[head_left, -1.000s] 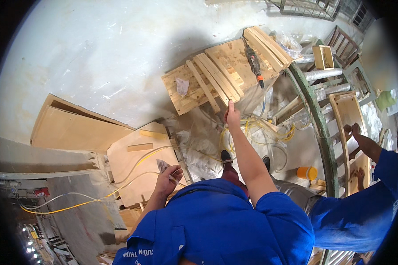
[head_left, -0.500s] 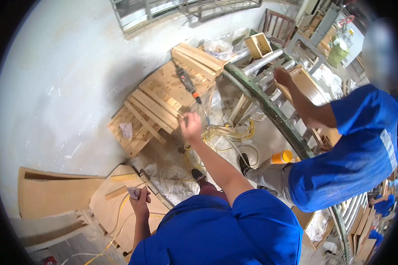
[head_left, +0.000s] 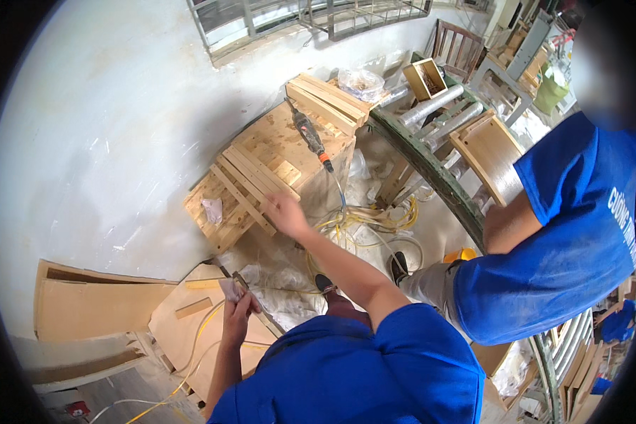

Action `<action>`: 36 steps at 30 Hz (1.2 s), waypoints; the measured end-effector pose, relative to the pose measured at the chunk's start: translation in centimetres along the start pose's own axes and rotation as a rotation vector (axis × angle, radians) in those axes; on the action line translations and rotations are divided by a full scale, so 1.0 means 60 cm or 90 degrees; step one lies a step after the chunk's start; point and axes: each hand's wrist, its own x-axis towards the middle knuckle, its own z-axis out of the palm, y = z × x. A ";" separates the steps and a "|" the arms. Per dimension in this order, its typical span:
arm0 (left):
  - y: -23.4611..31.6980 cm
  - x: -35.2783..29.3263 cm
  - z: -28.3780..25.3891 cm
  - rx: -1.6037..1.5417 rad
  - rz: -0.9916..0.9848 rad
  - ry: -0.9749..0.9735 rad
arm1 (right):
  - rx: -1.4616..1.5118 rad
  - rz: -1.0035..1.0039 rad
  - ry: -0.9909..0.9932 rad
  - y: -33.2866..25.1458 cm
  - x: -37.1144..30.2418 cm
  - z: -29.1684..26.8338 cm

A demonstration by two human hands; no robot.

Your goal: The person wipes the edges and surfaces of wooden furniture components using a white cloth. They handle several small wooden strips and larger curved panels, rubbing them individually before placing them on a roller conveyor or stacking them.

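Note:
My left hand [head_left: 239,318] is closed around a crumpled pale piece [head_left: 230,288], either a cloth or a small plastic bag. My right hand [head_left: 287,216] reaches to the near ends of several wooden slats [head_left: 251,173] lying side by side on a wooden worktop [head_left: 311,150]. Its fingers are blurred and partly hidden, so a grip on a slat cannot be made out. Beyond the slats lies a grey and black air tool [head_left: 308,134] with an orange collar and a hose. Another crumpled pale piece [head_left: 212,210] rests at the worktop's left end.
To my right a co-worker in a blue shirt [head_left: 537,261] stands at a green-framed roller conveyor [head_left: 431,173] carrying a wooden drawer [head_left: 487,152]. Coiled yellow hoses [head_left: 374,219] lie on the floor. A light wooden panel [head_left: 180,332] is beside my left arm; stacked boards [head_left: 328,99] lie farther off.
My right hand has moved left along the slat ends. My left hand has risen slightly with the crumpled piece. The co-worker's arm has come down from the far side of the drawer.

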 end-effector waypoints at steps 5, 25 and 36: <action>0.064 0.029 0.019 0.119 -0.024 -0.100 | 0.499 -0.066 -0.447 -0.084 -0.160 0.003; 0.023 -0.017 0.029 0.575 0.427 0.191 | 0.647 0.101 -0.117 -0.186 -0.290 0.057; 0.048 -0.039 0.003 -0.053 0.098 -0.108 | 0.787 0.138 -0.225 -0.188 -0.261 0.054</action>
